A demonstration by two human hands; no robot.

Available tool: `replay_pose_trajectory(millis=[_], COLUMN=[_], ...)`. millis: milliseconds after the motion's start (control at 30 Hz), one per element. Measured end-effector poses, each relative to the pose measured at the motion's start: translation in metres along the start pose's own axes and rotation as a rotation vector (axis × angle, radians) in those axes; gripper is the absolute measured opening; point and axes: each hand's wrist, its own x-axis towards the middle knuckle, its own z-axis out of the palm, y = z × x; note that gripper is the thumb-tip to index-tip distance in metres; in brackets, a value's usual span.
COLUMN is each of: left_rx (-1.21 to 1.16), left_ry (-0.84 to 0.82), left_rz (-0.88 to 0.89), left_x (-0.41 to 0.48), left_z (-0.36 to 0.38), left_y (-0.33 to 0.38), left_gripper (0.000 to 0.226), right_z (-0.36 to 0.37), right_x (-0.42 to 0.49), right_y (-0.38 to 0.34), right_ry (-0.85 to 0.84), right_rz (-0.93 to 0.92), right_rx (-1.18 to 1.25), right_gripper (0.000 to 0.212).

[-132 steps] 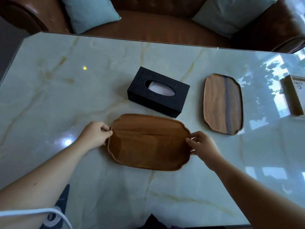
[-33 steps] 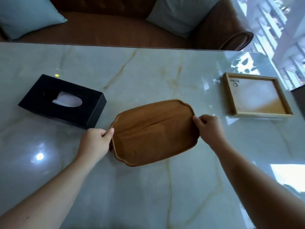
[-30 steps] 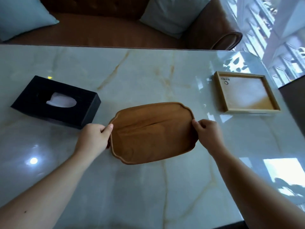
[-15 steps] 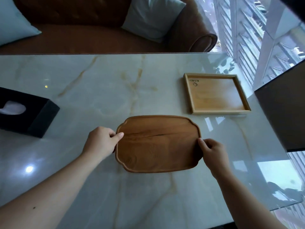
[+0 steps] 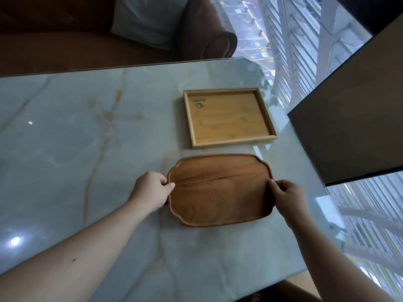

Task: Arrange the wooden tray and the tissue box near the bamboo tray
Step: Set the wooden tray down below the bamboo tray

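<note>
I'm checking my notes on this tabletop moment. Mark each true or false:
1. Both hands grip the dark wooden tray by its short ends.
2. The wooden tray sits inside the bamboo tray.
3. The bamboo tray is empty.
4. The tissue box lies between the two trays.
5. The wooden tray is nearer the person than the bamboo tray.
1. True. The left hand and right hand each hold one end of the wooden tray.
2. False. It lies on the marble table beside the bamboo tray, a narrow gap between them.
3. True. Only a printed mark shows inside.
4. False. No tissue box is in view.
5. True.
</note>
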Motion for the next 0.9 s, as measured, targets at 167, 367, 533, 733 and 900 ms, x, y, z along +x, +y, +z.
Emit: replay_pose_trajectory(millis=[167, 367, 533, 733, 900], left_rx=[-0.021, 0.004, -0.014, -0.066, 0.158], left_ry=[-0.033, -0.065, -0.075, -0.113, -0.145], left_rz=[-0.017, -0.028, -0.078, -0.099, 0.058], left_x=[0.008, 0.014, 0.014, 0.008, -0.003], left_z=[0.035, 0.052, 0.059, 0.063, 0.046], left_y=[0.025, 0.037, 0.040, 0.039, 0.048], left_gripper=[0.036, 0.037, 0.036, 0.031, 0.032], right_z=[-0.025, -0.036, -0.039, -0.041, -0.044], right_x=[0.026, 0.043, 0.048, 0.049, 0.043], right_y=[0.022, 0.034, 0.034, 0.033, 0.019], right_ry=[0.027, 0.029, 0.012, -0.013, -0.069], right_rz=[-0.009, -0.024, -0.027, -0.057, -0.080], right_rx=[-0.059, -0.105, -0.141, -0.206, -0.504], right_gripper=[0.024, 0.025, 0.024, 0.026, 0.047])
